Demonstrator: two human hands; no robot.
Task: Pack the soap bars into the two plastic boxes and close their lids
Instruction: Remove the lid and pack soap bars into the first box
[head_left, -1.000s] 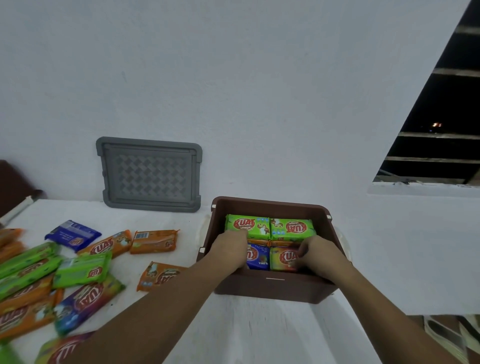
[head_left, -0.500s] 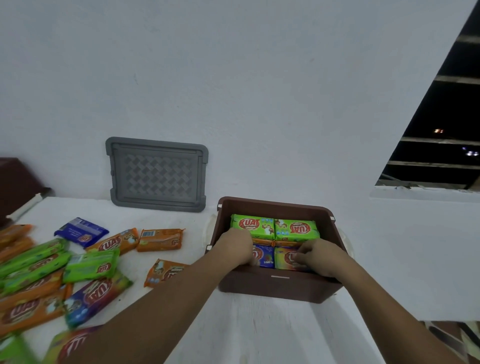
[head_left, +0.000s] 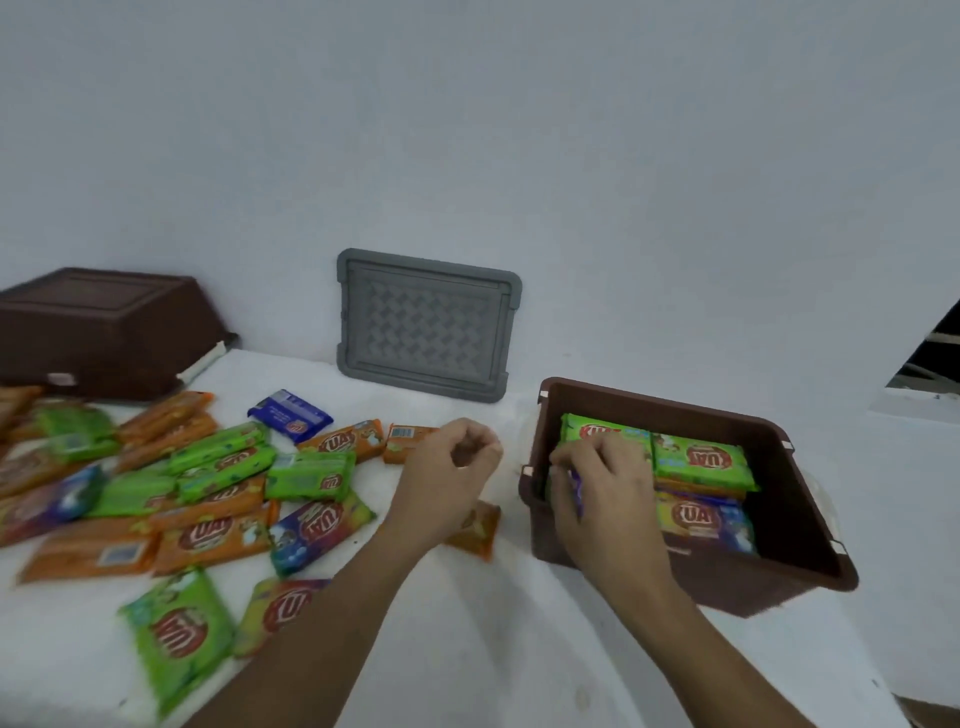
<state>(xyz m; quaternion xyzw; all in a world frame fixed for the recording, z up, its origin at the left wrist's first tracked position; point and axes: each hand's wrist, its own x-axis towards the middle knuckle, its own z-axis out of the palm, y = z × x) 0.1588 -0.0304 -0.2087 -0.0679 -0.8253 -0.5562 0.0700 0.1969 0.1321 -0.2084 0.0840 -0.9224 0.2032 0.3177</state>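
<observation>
The right hand (head_left: 597, 483) reaches down into the open brown box (head_left: 727, 587), its fingers curled round a purple-wrapped soap bar (head_left: 575, 491) that stands on edge against the box's left wall. Just right of this hand, two green soap bars (head_left: 698, 460) lie flat on top of the packed layer. A multicoloured bar (head_left: 701, 517) lies in front of them, nearer the person, with an orange edge showing between.

The left hand (head_left: 447, 475) hovers above the white surface (head_left: 467, 649), just left of the box. Its fingers are curled in towards the palm and it holds nothing. Under this hand, partly hidden by the wrist, lies a small orange bar (head_left: 475, 530). Left of the hand spreads a heap of loose soap bars (head_left: 218, 467) in green, orange and mixed wrappers, some overlapping, and a blue bar (head_left: 291, 415) lies at the heap's far edge.

Beyond the left hand, a grey lid (head_left: 426, 325) leans upright against the wall. Far to the hand's left, a second brown box (head_left: 98, 322) sits upside down on the surface, just behind the heap.
</observation>
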